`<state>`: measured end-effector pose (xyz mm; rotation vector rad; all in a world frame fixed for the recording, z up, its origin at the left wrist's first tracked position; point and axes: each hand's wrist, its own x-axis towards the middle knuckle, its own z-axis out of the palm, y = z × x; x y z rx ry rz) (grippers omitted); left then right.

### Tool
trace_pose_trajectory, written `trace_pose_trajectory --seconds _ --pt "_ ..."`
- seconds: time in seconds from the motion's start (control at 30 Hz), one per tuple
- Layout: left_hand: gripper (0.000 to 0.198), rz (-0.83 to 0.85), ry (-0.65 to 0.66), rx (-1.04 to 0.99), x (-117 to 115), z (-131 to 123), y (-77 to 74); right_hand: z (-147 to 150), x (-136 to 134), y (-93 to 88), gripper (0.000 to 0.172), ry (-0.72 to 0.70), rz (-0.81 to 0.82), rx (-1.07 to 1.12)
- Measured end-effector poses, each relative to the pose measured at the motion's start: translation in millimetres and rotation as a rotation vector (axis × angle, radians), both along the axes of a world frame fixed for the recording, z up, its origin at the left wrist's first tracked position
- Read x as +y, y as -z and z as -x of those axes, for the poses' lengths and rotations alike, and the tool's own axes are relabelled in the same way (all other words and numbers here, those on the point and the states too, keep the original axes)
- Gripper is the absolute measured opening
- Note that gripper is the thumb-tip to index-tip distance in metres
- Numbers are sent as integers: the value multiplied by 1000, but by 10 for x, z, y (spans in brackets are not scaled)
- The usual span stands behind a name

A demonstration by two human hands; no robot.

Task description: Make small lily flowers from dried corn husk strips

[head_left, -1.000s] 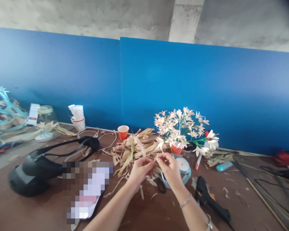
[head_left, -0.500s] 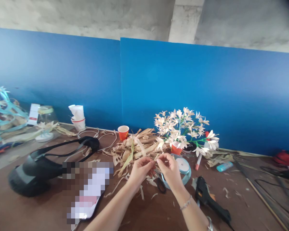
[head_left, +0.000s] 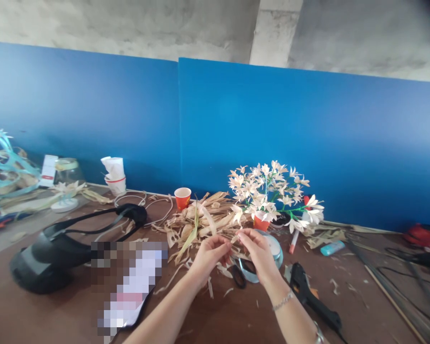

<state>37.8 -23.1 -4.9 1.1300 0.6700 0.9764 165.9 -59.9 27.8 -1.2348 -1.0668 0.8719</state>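
Though partly hidden, a small, pale husk-like strip [head_left: 234, 240] in the pinch of both hands [head_left: 210, 253] [head_left: 257, 253].

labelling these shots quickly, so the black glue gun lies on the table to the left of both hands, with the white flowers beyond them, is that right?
One thing is off: the black glue gun lies to the right of the left hand and right hand, as the head view shows.

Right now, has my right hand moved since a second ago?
Yes, slightly: the right hand has shifted rightward, nearer the stationary black glue gun.
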Motion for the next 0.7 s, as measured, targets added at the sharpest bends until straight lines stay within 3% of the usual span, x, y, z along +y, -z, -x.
trace_pose_trajectory --seconds 0.37,0.7 --pt "20 -230 -195 117 -9 -10 14 48 -21 -20 22 34 13 59" --pt "18 -276 -227 128 -4 -21 62 56 -38 -62 25 22 6 25"
